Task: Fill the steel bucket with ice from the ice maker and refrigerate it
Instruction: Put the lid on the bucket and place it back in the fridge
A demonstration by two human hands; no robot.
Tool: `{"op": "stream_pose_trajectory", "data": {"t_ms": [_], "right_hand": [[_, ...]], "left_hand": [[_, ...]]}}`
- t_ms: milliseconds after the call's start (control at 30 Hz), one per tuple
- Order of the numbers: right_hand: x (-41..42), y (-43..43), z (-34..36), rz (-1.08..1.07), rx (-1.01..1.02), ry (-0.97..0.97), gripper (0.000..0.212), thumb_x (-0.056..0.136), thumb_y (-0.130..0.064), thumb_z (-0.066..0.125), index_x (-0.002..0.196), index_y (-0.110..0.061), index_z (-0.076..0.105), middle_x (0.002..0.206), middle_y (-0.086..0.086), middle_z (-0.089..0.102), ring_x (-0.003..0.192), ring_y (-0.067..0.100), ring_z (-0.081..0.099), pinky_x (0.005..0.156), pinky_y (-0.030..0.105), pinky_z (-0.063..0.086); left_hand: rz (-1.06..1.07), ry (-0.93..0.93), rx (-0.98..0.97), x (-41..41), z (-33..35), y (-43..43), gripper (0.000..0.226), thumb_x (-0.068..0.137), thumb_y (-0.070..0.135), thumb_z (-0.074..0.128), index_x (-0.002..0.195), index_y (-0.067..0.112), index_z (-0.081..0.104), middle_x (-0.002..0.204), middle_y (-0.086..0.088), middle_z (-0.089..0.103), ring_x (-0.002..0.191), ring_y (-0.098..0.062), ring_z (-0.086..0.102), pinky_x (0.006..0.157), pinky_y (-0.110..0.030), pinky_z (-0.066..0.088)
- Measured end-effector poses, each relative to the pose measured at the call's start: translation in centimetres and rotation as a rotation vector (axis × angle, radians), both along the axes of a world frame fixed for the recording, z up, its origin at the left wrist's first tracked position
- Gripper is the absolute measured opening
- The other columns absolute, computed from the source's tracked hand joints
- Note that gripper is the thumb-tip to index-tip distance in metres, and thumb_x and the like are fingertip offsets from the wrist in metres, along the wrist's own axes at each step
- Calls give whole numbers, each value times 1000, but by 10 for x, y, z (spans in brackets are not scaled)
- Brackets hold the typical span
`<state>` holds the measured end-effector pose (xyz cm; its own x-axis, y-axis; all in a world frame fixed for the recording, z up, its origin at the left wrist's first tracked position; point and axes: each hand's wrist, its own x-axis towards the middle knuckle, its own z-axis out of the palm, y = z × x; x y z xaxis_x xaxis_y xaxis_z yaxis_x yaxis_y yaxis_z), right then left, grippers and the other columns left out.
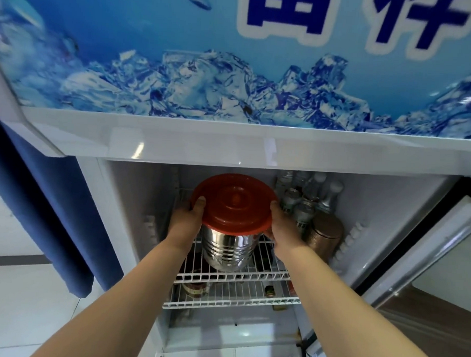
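Your fingers (200, 203) are clamped on the steel bucket (228, 248) from both sides: your left hand (188, 219) and right hand (282, 229) press against the rim under the red lid (233, 202), thumbs hooked on the lid's edge. You have the bucket upright inside the open fridge (389, 212), at the top wire shelf (232, 276); whether its base is fully seated there can't be told. This looks like the last step, refrigerating. Next, settle it squarely on the wires, clear of the cans and bottles (306, 197) just to its right, then let go and shut the door (427, 267).
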<state>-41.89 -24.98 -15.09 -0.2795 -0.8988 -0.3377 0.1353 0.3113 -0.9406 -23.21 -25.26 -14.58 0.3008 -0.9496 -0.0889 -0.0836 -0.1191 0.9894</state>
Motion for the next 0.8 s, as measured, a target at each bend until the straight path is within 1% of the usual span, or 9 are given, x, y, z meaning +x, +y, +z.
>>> {"op": "stream_pose_trajectory", "data": {"t_ms": [67, 133, 200, 267, 333, 433, 533, 633, 800], "right_hand": [[0, 6, 3, -11, 32, -9, 43, 95, -47, 45, 116, -12, 58, 114, 9, 64, 104, 26, 61, 77, 32, 52], [-1, 15, 10, -24, 75, -16, 38, 95, -46, 46, 109, -14, 58, 103, 7, 62, 93, 22, 60, 66, 29, 49], [-3, 26, 19, -25, 128, -7, 33, 95, -45, 46, 96, -15, 57, 84, 7, 54, 69, 17, 52, 55, 25, 43], [-3, 40, 28, -22, 173, 16, 36, 96, -43, 44, 97, -10, 58, 81, 7, 56, 66, 15, 52, 57, 25, 44], [-2, 59, 37, -35, 185, 12, 38, 99, -39, 40, 99, -5, 58, 82, 8, 61, 69, 17, 56, 62, 27, 46], [2, 89, 53, -93, 170, -15, 32, 100, -27, 44, 86, -4, 60, 74, 9, 62, 59, 16, 55, 59, 26, 44], [7, 119, 72, -137, 158, -15, 27, 98, -21, 48, 81, -5, 61, 70, 10, 63, 49, 12, 56, 52, 23, 44], [11, 151, 90, -140, 143, 35, 18, 95, -13, 49, 89, -4, 63, 75, 10, 65, 59, 14, 58, 55, 22, 45], [13, 203, 119, -194, 103, 64, 15, 92, -5, 51, 94, -1, 65, 76, 11, 65, 61, 14, 56, 56, 21, 43]], "left_hand": [[-26, -138, 7, 3, 3, 0, 38, 97, 30, 48, 125, 6, 56, 116, -13, 62, 112, -29, 57, 84, -27, 38], [-41, -279, 27, 7, 8, 4, 37, 97, 31, 46, 125, 8, 55, 120, -16, 62, 113, -35, 56, 85, -31, 41], [-19, -414, 37, 9, 12, 14, 40, 96, 35, 47, 125, 9, 54, 119, -16, 62, 109, -36, 58, 85, -36, 45], [43, -519, 27, 9, 18, 34, 38, 93, 36, 51, 118, 8, 55, 112, -17, 63, 103, -37, 58, 82, -39, 47], [68, -528, -34, 7, 21, 59, 33, 91, 31, 57, 111, 6, 58, 106, -16, 61, 101, -36, 56, 81, -40, 46], [2, -507, -97, 1, 27, 91, 25, 89, 22, 59, 108, 6, 62, 101, -10, 60, 99, -31, 54, 81, -39, 43], [-163, -492, -120, -3, 31, 113, 18, 90, 23, 55, 99, 11, 64, 91, -1, 63, 86, -24, 60, 66, -32, 44], [-300, -463, -62, -5, 40, 135, 15, 92, 22, 55, 102, 16, 64, 95, 2, 65, 77, -16, 60, 61, -26, 44], [-451, -413, -66, -14, 58, 160, 7, 92, 22, 55, 91, 20, 62, 79, 4, 65, 68, -15, 60, 58, -29, 45]]}}
